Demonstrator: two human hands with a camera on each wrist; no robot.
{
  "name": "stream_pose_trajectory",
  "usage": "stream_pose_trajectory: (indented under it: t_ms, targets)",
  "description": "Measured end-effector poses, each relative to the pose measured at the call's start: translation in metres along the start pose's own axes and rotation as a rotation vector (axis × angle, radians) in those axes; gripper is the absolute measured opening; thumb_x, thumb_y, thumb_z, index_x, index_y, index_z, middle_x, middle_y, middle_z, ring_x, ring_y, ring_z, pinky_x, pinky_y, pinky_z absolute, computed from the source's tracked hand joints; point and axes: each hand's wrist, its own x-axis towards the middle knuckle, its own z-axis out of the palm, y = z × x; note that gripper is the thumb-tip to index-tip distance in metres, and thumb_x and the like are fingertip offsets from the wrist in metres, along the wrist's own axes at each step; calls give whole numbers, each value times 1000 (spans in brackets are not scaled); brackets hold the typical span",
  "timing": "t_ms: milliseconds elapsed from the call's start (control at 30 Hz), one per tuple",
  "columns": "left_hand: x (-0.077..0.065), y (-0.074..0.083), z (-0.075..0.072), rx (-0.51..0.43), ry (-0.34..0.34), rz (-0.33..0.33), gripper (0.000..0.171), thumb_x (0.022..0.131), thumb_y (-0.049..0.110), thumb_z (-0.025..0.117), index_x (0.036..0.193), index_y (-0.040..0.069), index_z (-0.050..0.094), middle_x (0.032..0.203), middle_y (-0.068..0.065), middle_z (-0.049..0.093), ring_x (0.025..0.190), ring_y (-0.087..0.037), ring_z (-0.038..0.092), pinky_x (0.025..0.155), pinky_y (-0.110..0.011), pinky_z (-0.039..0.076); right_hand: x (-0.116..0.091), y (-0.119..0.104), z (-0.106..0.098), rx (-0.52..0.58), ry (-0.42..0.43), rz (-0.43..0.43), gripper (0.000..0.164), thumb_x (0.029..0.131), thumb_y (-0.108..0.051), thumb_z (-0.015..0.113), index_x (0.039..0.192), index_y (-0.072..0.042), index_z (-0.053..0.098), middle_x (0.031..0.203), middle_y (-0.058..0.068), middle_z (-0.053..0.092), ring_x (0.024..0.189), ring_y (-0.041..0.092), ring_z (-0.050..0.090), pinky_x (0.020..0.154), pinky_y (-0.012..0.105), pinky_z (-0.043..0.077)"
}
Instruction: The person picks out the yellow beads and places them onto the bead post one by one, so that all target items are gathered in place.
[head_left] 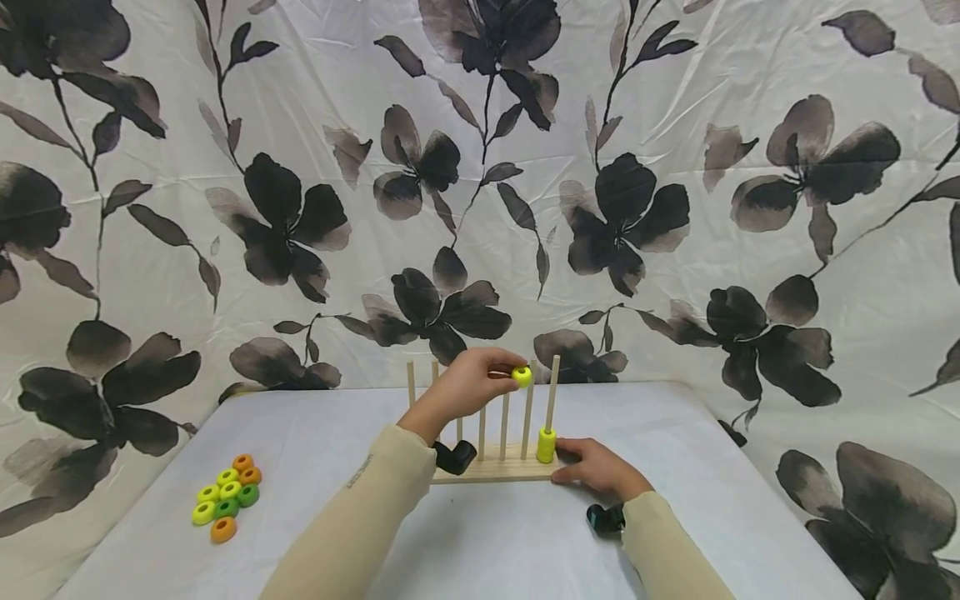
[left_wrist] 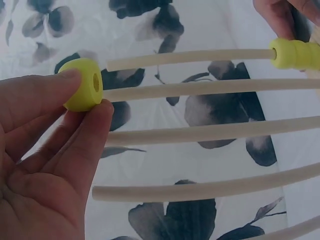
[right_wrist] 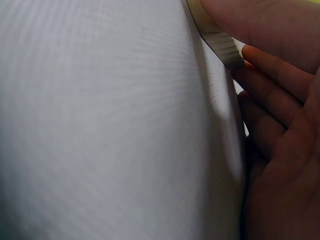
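Observation:
My left hand [head_left: 471,385] pinches a yellow ring bead [left_wrist: 85,95] between thumb and fingers, its hole facing the pegs in the left wrist view. The bead is up by the tops of the right-hand pegs of a wooden peg rack [head_left: 487,477]. Several yellow beads are stacked at the foot of the rightmost peg [head_left: 552,396]. At the right end of the rack, my right hand [head_left: 598,468] holds the base; the right wrist view shows the thumb over the wooden end [right_wrist: 222,46] and the fingers beside it. My left forearm hides some of the pegs.
Loose beads lie grouped on the left of the white table [head_left: 315,433]: several yellow beads [head_left: 208,493], orange beads [head_left: 223,529] and green beads [head_left: 247,495]. A floral cloth [head_left: 480,233] hangs behind the table. Each wrist wears a black device [head_left: 604,518].

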Motion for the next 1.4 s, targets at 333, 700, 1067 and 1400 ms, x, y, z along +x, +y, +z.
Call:
stream_pose_trajectory:
  t_ms: [333,700,1067,1400]
  targets:
    - [9,10,3,5,23,20,33,93,12,65,126,11,64,124,-5,63,117,-22,63,93,-33,55,1,1,-2,12,-6,0,75,75,-34,82,141,-13,52,148,10,48,140,37,37,113,62,26]
    - [21,19,8,-9,38,29,32,92,11,64,124,9,66,123,-6,63,115,-22,64,88,-29,57,-1,-2,-1,20,-9,7,74,75,-34,81,140,-13,53,147,10,48,140,38,36,113,62,26]
    - [33,21,9,11,60,8,31,92,13,64,123,9,66,121,-6,64,112,-20,65,88,-29,57,-2,0,-1,28,-11,24,76,73,-36,82,140,-15,53,148,10,48,140,39,36,112,64,26]
    - [44,20,13,17,51,30,33,94,11,63,127,7,64,126,-8,62,115,-22,64,91,-28,55,-2,-1,-2,2,-3,11,74,75,-36,81,140,-14,53,147,10,48,140,39,36,112,64,26]
